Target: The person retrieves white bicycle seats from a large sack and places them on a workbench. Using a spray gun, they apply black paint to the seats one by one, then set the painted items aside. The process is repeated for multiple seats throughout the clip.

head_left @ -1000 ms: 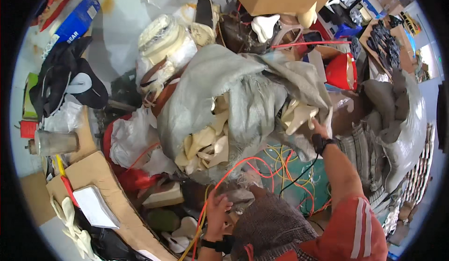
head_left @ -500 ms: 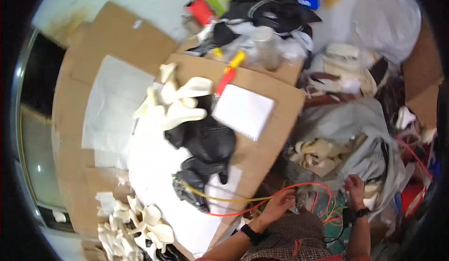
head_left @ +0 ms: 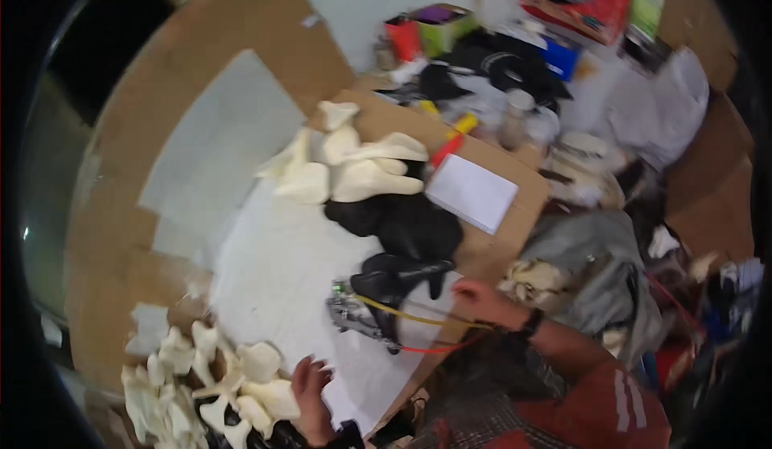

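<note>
My left hand [head_left: 312, 391] is raised at the white sheet's [head_left: 269, 268] near edge, fingers apart and nothing in it. Beside it lies a heap of cream-coloured, curved, heel-like pieces [head_left: 261, 364]. Over the cardboard's right edge reaches my right hand [head_left: 486, 302], its fingers bent and blurred; whether they hold anything does not show. To its left rests a grey metal tool [head_left: 350, 312] with a yellow hose [head_left: 418, 314] and a red hose [head_left: 438, 348]. Black, smooth, soft-looking pieces [head_left: 414, 224] lie behind the tool. More cream pieces [head_left: 374, 177] are stacked farther back.
A white spiral notepad [head_left: 473, 193] lies on the cardboard [head_left: 527, 199], near a yellow-and-red tool [head_left: 457, 137]. A clear jar [head_left: 515, 119] and black cloth [head_left: 511, 67] are behind it. Grey bags [head_left: 599, 244] fill the right side.
My left hand has moved left from the hoses to beside the cream heap. My right hand has come left and forward from the grey bag to the cardboard's edge. The view has shifted.
</note>
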Demonstrator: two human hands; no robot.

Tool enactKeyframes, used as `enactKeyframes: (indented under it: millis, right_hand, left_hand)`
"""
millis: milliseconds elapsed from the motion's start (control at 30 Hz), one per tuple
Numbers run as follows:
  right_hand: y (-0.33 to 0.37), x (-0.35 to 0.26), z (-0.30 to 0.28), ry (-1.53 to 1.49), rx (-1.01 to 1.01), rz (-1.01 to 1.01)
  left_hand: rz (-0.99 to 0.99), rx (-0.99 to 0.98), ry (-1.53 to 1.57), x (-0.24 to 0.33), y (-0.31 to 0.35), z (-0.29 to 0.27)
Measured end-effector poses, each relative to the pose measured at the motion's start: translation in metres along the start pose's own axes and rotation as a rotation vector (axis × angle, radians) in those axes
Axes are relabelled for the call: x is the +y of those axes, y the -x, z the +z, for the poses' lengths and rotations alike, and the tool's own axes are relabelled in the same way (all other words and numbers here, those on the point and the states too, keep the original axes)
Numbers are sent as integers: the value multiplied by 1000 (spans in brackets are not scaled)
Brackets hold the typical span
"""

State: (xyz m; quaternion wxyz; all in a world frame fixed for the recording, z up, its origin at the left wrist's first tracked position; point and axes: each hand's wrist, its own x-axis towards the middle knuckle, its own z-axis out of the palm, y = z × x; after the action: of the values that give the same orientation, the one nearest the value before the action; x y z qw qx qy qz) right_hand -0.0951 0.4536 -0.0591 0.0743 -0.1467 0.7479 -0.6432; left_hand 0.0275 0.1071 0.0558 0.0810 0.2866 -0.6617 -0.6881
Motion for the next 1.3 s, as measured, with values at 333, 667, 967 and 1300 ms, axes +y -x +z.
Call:
enactKeyframes:
  millis: [333,667,967,1300]
  right_hand:
    - [103,55,-46,215,490,272]
    - [200,282,-149,277,726,826]
    - [255,395,-336,870,-320,1109]
    - [348,401,-446,268,919,968]
  left_hand:
    - [-297,-516,-39,-45,15,109]
    - [-738,-1017,-86,-228,65,364]
    - [-966,-927,-139,-491,16,570]
    - [-332,-1008,173,-428,-33,756]
